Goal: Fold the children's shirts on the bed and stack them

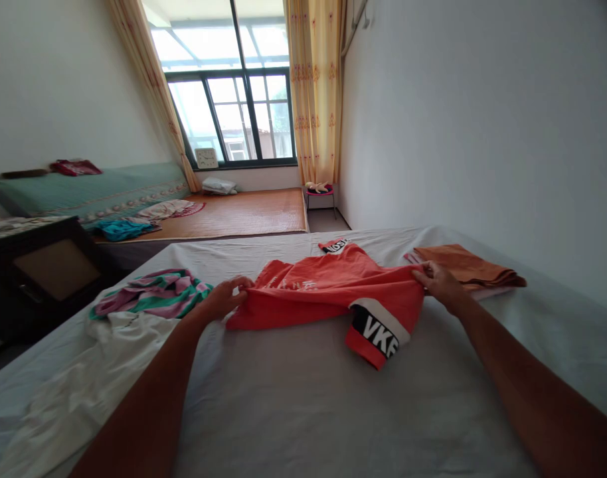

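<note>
An orange-red T-shirt [328, 285] is stretched sideways over the grey sheet [308, 398] of the near bed. My left hand [226, 297] pinches its left end, by the hem. At the other end, my right hand [437, 282] grips the cloth near the shoulder. One sleeve with a black and white lettered band [378, 332] hangs toward me; the other sleeve [336, 245] lies at the far side. White print on the shirt's front is partly folded out of sight.
A striped garment [151, 293] and a white garment [89, 385] lie on the left. Folded brown clothes [467, 265] sit on the right by the wall. Beyond are a second bed [254, 209], a dark cabinet [44, 272] and a pink stool [321, 191].
</note>
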A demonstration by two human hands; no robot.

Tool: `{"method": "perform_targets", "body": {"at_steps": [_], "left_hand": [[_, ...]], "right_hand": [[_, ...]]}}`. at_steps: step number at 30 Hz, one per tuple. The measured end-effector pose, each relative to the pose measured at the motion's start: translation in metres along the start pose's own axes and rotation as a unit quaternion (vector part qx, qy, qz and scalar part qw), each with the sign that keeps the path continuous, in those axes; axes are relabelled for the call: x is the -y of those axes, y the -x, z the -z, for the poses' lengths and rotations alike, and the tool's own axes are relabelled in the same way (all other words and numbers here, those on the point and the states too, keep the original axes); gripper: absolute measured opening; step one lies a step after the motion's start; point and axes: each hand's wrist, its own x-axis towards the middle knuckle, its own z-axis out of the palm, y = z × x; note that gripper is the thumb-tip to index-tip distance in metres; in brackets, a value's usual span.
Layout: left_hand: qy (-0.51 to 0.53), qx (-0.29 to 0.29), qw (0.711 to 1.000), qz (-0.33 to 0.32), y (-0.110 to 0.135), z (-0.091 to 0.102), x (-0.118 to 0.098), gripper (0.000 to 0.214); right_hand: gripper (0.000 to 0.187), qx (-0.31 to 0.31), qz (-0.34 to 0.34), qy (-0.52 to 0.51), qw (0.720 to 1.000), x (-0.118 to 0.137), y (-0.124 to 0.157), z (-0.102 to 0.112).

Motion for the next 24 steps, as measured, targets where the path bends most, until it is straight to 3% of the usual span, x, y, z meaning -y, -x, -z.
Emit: {"method": "perform_targets", "body": {"at_steps": [1, 3, 4, 6, 8, 10, 13, 16, 20, 24], "left_hand": [[0.009, -0.002, 1.000, 0.016, 0.000, 0.001, 0.003, 0.018], [0.013, -0.012, 0.999, 0.049, 0.000, 0.000, 0.007, 0.019], [0.013, -0.020, 0.998, 0.061, 0.000, 0.000, 0.008, 0.020], [0.021, -0.024, 0.997, 0.070, 0.001, -0.001, 0.008, 0.024], [0.041, 0.000, 0.997, 0.071, 0.003, 0.002, 0.007, 0.030], [0.060, 0.045, 0.994, 0.085, 0.007, 0.007, 0.007, 0.036], [0.047, 0.128, 0.984, 0.114, 0.013, 0.016, 0.008, 0.049], [-0.005, 0.194, 0.976, 0.096, 0.015, 0.022, 0.006, 0.040], [-0.036, 0.188, 0.980, 0.062, 0.014, 0.026, -0.004, 0.017], [0.096, 0.154, 0.982, 0.049, 0.020, 0.039, -0.018, 0.016]], "right_hand": [[0.033, -0.010, 0.017, 0.059, 0.998, 0.000, 0.000, 0.002], [0.031, 0.059, 0.065, 0.138, 0.987, 0.008, 0.006, 0.004], [0.028, 0.142, 0.086, 0.153, 0.974, 0.013, 0.010, 0.003], [0.027, 0.332, 0.115, 0.156, 0.923, 0.025, 0.021, 0.002], [0.036, 0.429, 0.152, 0.159, 0.876, 0.030, 0.030, 0.000], [0.046, 0.415, 0.192, 0.183, 0.870, 0.025, 0.031, -0.001], [0.045, 0.319, 0.225, 0.244, 0.888, 0.003, 0.021, 0.001], [0.043, 0.248, 0.247, 0.295, 0.889, -0.019, 0.009, -0.001], [0.023, 0.201, 0.236, 0.267, 0.913, -0.020, 0.007, -0.011], [0.024, 0.229, 0.127, 0.073, 0.962, 0.011, 0.017, -0.007]]}}
